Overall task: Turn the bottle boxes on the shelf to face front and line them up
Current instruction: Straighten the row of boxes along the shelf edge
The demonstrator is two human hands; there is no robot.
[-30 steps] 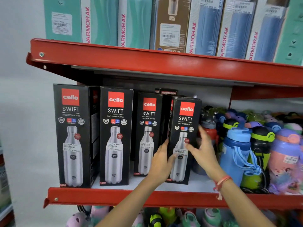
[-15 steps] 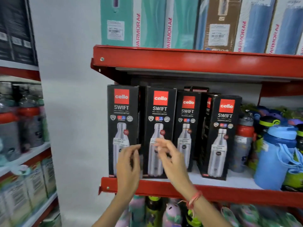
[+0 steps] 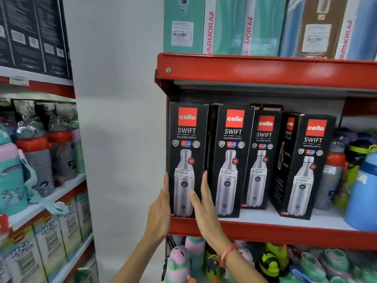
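Observation:
Several black Cello Swift bottle boxes stand on the red shelf. The leftmost box faces front at the shelf's left end. My left hand lies flat against its left side and my right hand presses its right side, fingers slipped between it and the second box. A third box sits a little further back. The rightmost box is turned at an angle, showing its left side panel.
Loose coloured bottles crowd the shelf right of the boxes. Teal and blue Varmora boxes fill the shelf above. A white wall lies left, then another rack with kids' bottles. More bottles sit below.
My hands left the rightmost box, crossed to the left and now clasp the leftmost box from both sides. The view has swung left too.

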